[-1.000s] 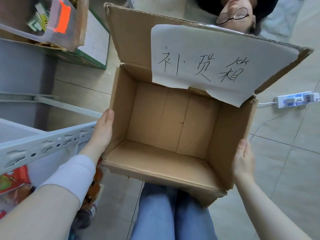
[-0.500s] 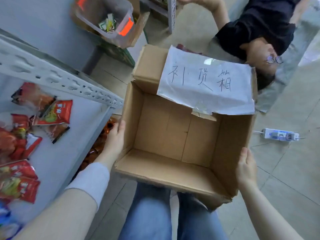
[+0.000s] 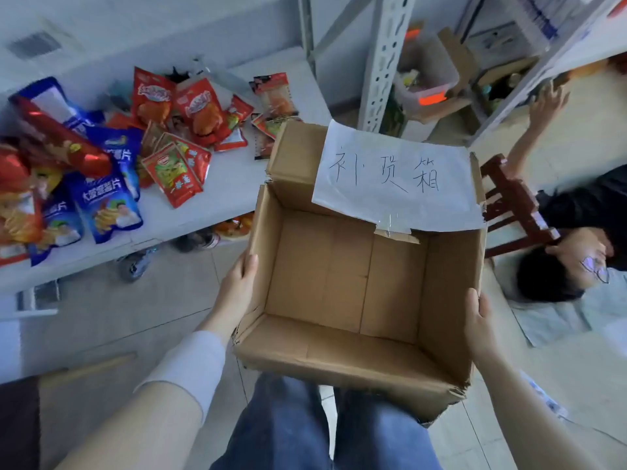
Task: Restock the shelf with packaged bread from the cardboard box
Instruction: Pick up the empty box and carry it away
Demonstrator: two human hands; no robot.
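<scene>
I hold a brown cardboard box (image 3: 339, 354) in front of me, above my jeans. Its inside is bare, with no package in it. My left hand (image 3: 237, 290) grips the box's left wall with the thumb at the rim. On the right wall, my right hand (image 3: 478, 327) grips in the same way. A white paper label (image 3: 393, 178) with handwritten characters is taped to the far flap. The white shelf board (image 3: 224, 184) lies just left of the box, with several red and blue snack packs (image 3: 112, 171) heaped on it.
A grey slotted shelf upright (image 3: 383, 62) rises behind the box, with a clear plastic bin (image 3: 427, 76) beyond it. Another person (image 3: 570, 266) is at the right beside a red wooden stool (image 3: 512, 205), one arm reaching to a second shelf. Tiled floor lies below.
The view has swung toward the shelf, so the heap of snack packs now fills the left side. The box stays held in both hands and sits closer to the shelf edge.
</scene>
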